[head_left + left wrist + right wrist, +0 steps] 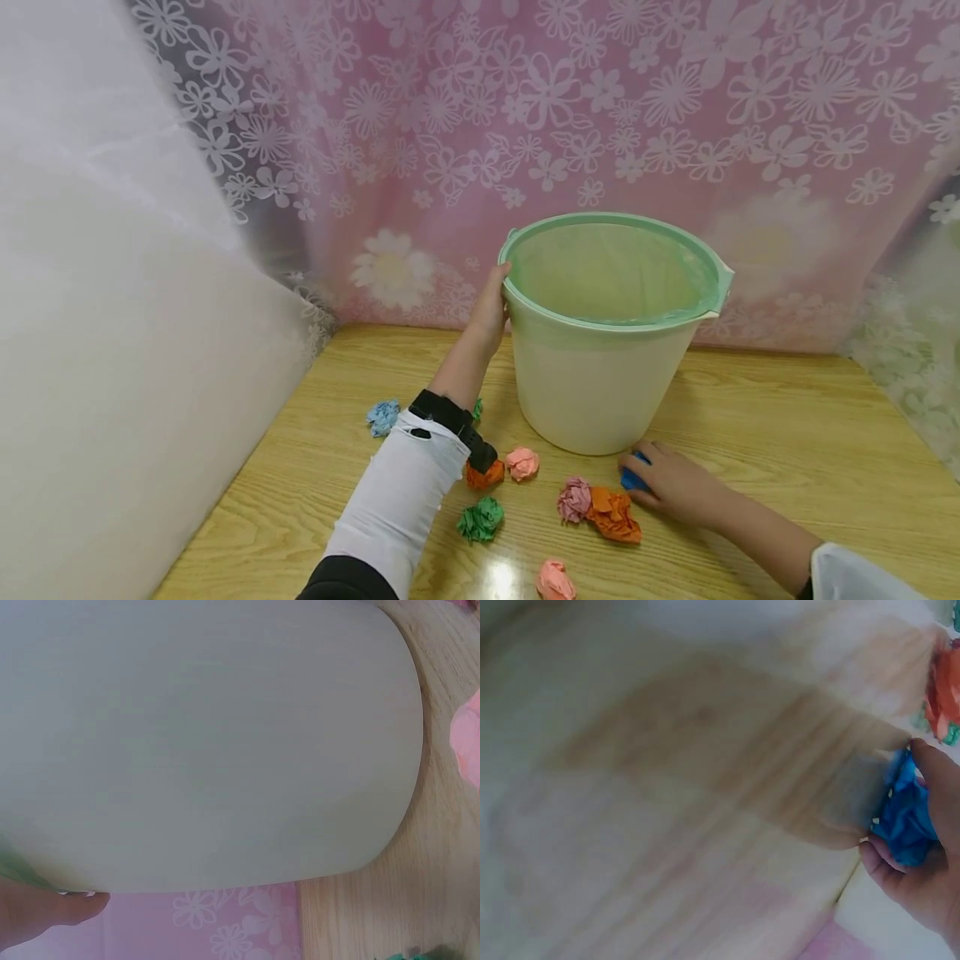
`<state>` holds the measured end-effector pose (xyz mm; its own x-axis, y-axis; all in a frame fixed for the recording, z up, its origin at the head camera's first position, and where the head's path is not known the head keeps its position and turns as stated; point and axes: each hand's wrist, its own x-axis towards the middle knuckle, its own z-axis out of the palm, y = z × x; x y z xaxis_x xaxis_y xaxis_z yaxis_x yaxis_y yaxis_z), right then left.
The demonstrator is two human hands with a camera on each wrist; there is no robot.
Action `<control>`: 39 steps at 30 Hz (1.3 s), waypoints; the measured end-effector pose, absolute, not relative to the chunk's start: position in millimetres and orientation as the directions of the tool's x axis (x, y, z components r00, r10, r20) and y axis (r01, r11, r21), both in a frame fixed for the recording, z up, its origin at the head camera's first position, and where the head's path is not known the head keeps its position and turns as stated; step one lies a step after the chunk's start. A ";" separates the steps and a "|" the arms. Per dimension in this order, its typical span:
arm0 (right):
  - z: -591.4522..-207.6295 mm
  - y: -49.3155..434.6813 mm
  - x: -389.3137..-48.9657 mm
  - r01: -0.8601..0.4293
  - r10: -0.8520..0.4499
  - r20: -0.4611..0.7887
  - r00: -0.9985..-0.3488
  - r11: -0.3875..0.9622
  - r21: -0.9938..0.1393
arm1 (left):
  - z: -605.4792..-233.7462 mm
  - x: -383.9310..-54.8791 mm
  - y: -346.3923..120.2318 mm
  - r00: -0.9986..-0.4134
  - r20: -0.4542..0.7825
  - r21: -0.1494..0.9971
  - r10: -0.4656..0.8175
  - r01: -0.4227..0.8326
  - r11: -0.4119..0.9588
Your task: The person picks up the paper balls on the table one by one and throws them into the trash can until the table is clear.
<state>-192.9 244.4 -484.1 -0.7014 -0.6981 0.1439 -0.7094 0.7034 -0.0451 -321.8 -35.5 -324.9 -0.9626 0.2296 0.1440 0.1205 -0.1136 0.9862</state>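
A cream bucket (592, 383) with a green rim and a thin bag lining it stands upright on the wooden table. My left hand (491, 312) grips its rim on the left side. In the left wrist view the bucket wall (210, 750) fills most of the picture, with the fingers (71, 909) at its edge. At the foot of the bucket, on the right, my right hand (682, 487) holds a blue crumpled paper ball (636, 473) at the tabletop. The right wrist view shows thumb and fingers curled round this blue paper (907, 817).
Several crumpled paper balls lie in front: a pink one (574, 500) touching an orange one (615, 515), a green one (481, 520), a salmon one (522, 463) and another nearer (555, 579). Light blue paper (383, 417) lies left. A flowered curtain (420, 167) hangs behind.
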 end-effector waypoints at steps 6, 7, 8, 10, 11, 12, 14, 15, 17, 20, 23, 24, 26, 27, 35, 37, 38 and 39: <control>-486.1 243.2 -192.7 -0.688 -0.674 0.158 -0.721 0.723 -0.056 | -324.9 -322.6 -35.5 -0.961 0.143 0.986 0.235 0.119 -0.115; -486.3 243.4 -192.6 -0.684 -0.669 0.155 -0.727 0.726 -0.071 | -325.0 -322.6 -35.6 -0.962 0.142 0.986 0.233 0.118 -0.114; -486.6 243.7 -192.4 -0.681 -0.666 0.151 -0.731 0.728 -0.085 | -325.0 -322.5 -35.7 -0.963 0.143 0.987 0.229 0.120 -0.112; -487.8 244.5 -192.6 -0.681 -0.664 0.158 -0.731 0.723 -0.115 | -324.6 -321.9 -35.9 -0.964 0.144 0.987 0.224 0.122 -0.107; -488.2 245.1 -192.8 -0.684 -0.665 0.165 -0.728 0.717 -0.130 | -324.5 -321.8 -36.0 -0.964 0.145 0.987 0.221 0.124 -0.104; -488.8 245.7 -193.1 -0.689 -0.666 0.181 -0.724 0.711 -0.141 | -324.4 -321.7 -36.1 -0.965 0.145 0.987 0.218 0.126 -0.100; -489.4 247.0 -193.3 -0.696 -0.664 0.212 -0.717 0.701 -0.157 | -324.2 -321.4 -36.0 -0.966 0.144 0.987 0.215 0.125 -0.099; -489.4 247.7 -193.3 -0.699 -0.662 0.228 -0.714 0.696 -0.167 | -324.2 -321.5 -35.8 -0.966 0.144 0.987 0.215 0.125 -0.101; -488.0 249.5 -192.2 -0.686 -0.648 0.228 -0.727 0.700 -0.199 | -324.2 -321.5 -35.3 -0.966 0.143 0.987 0.215 0.122 -0.108; -484.1 252.2 -190.6 -0.642 -0.614 0.188 -0.766 0.723 -0.256 | -323.8 -321.1 -34.4 -0.965 0.144 0.986 0.219 0.121 -0.116; -476.5 253.9 -190.8 -0.593 -0.578 0.144 -0.803 0.752 -0.289 | -322.9 -320.8 -34.9 -0.964 0.149 0.986 0.219 0.127 -0.112; -473.0 254.1 -191.6 -0.586 -0.570 0.147 -0.808 0.759 -0.283 | -322.5 -321.0 -35.2 -0.964 0.151 0.985 0.220 0.129 -0.110; -465.0 254.1 -192.4 -0.571 -0.550 0.156 -0.820 0.773 -0.277 | -322.4 -321.6 -35.9 -0.963 0.156 0.985 0.219 0.136 -0.103; -460.4 253.9 -192.8 -0.566 -0.539 0.172 -0.824 0.780 -0.266 | -322.1 -321.9 -36.1 -0.962 0.160 0.985 0.219 0.141 -0.099; -423.1 254.9 -190.6 -0.533 -0.470 0.276 -0.838 0.815 -0.230 | -323.3 -323.6 -36.2 -0.958 0.168 0.984 0.231 0.150 -0.092; -414.1 255.6 -188.0 -0.536 -0.465 0.302 -0.832 0.815 -0.219 | -324.2 -323.4 -36.1 -0.960 0.162 0.985 0.230 0.144 -0.093; -409.7 255.5 -186.8 -0.543 -0.466 0.326 -0.823 0.813 -0.209 | -324.4 -323.0 -36.0 -0.960 0.160 0.986 0.229 0.142 -0.093; -405.2 255.1 -185.3 -0.548 -0.461 0.353 -0.814 0.812 -0.202 | -324.8 -322.8 -36.1 -0.960 0.158 0.986 0.231 0.140 -0.094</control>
